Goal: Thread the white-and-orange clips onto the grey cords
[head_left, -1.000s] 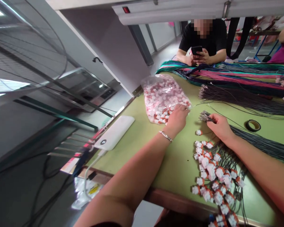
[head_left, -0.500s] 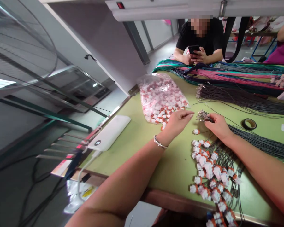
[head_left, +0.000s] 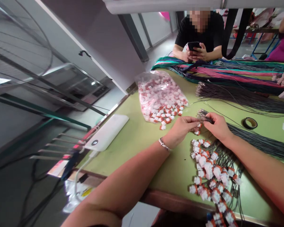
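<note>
My right hand point(head_left: 217, 126) is closed around a bundle of dark wires point(head_left: 204, 115), whose bare metal-tipped ends stick out to the left of the fingers. Close beside it, my left hand point(head_left: 182, 130) pinches a small white-and-orange connector point(head_left: 199, 125) against the wire tips; whether a wire sits inside it cannot be made out. Just under those fingertips another connector point(head_left: 197, 132) shows. Nearer to me lies a pile of wired connectors point(head_left: 209, 170), white with orange parts, their dark wires running back under my right forearm.
A clear plastic bag point(head_left: 159, 94) of connectors lies open at the back left. Black tape point(head_left: 249, 123), more dark wires point(head_left: 241, 97) and coloured wires point(head_left: 217, 71) lie to the right and behind. A white power bank point(head_left: 109, 132) sits by the left edge. Opposite, a person point(head_left: 200, 41) holds a phone.
My left hand has moved right and slightly toward me, from apart to meeting the wire tips. My right hand stays nearly in place. The view has shifted a little.
</note>
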The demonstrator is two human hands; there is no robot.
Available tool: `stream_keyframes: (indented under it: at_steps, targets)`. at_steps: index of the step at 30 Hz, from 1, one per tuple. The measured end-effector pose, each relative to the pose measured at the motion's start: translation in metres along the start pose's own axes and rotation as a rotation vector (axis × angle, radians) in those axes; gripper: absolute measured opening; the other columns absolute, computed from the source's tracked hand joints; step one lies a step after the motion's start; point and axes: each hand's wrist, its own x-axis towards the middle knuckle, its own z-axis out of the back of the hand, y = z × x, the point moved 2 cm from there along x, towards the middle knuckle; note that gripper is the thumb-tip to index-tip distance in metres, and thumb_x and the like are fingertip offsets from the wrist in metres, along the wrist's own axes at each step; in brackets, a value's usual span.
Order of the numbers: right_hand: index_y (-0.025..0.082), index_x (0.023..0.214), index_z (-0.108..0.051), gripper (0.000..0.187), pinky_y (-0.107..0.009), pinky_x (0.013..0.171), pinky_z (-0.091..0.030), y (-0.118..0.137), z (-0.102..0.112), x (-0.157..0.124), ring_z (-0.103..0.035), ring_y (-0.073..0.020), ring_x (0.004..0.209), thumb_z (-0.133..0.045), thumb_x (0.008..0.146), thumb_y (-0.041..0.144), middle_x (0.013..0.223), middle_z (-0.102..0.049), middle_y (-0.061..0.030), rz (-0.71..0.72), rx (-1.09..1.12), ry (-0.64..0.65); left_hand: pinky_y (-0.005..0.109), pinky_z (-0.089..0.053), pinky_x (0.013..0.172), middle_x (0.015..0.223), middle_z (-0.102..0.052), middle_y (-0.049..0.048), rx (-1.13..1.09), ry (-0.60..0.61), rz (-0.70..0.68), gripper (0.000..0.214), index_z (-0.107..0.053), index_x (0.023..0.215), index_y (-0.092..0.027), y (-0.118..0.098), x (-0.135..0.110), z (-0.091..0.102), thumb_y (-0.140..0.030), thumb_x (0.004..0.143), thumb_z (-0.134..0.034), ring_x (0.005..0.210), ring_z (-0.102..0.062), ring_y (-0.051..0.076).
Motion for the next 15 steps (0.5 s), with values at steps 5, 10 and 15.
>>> stream_keyframes:
  at_steps: [5,10,15]
  targets:
    - [0.018,0.061,-0.051,0.011,-0.023,0.054,-0.033,0.0,-0.001,0.0,-0.04,-0.01,0.055,-0.053,0.064,0.028,0.056,-0.047,0.0039,-0.018,0.061,-0.004,0.023,-0.047,0.059,0.061,-0.064,0.0025,-0.033,0.013,0.034,0.009,-0.069,0.075,-0.009,0.001,0.001,-0.001,-0.017,0.07,-0.068,0.052,-0.057,0.008]
    - [0.017,0.061,-0.054,0.012,-0.024,0.052,-0.032,0.0,-0.001,0.001,-0.038,-0.0097,0.052,-0.053,0.064,0.029,0.054,-0.047,0.0036,-0.064,-0.007,-0.04,0.021,-0.049,0.064,0.069,-0.066,0.0039,-0.159,0.017,0.085,0.009,-0.069,0.078,-0.008,0.002,0.004,0.005,-0.013,0.071,-0.069,0.058,-0.059,0.007]
    - [0.017,0.059,-0.053,0.015,-0.024,0.051,-0.032,0.004,0.0,0.001,-0.038,-0.0098,0.051,-0.051,0.064,0.031,0.052,-0.045,0.0034,-0.054,-0.002,-0.058,0.021,-0.051,0.072,0.077,-0.068,0.0051,-0.323,-0.012,0.094,0.005,-0.068,0.079,-0.008,0.003,0.005,0.014,-0.009,0.076,-0.065,0.065,-0.062,0.007]
